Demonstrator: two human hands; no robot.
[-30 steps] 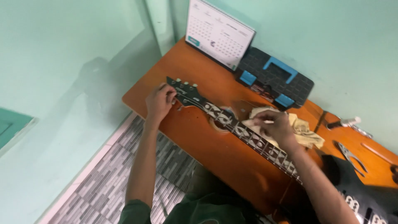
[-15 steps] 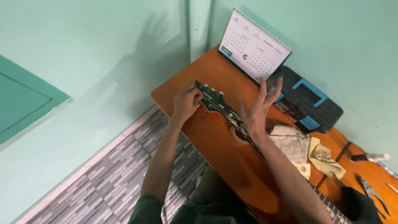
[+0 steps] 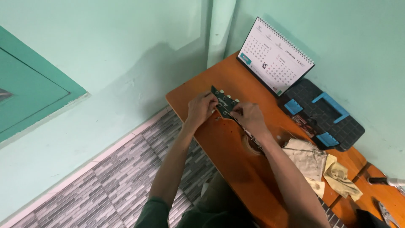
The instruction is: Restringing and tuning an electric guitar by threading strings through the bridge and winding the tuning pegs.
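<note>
1. The orange table (image 3: 228,147) stood in the corner against the pale green wall, and it bore everything else. A guitar lay flat along it, probably so that both hands were free to work at one end.

2. The black toolbox (image 3: 325,120) with blue latches lay on the table beyond the guitar's neck, shut and out of the hands' way.

3. The desk calendar (image 3: 274,57) stood propped upright on the table just behind the headstock, leaning toward the wall.

4. The crumpled rags (image 3: 320,166), one grey and one yellowish, lay heaped on the table beside the neck, near the person's right forearm.

5. The left hand (image 3: 201,109) gripped the near edge of the headstock, fingers curled and pressed together around it, seemingly to steady it.

6. The right hand (image 3: 249,116) rested on the headstock's other side where it met the neck, fingertips bunched as if pinching something small; what they pinched could not be told.

7. The headstock (image 3: 224,101) lay near the table's far-left end, between the two hands. It was dark green-black and pointed, with pale tuning pegs along its edges.
</note>
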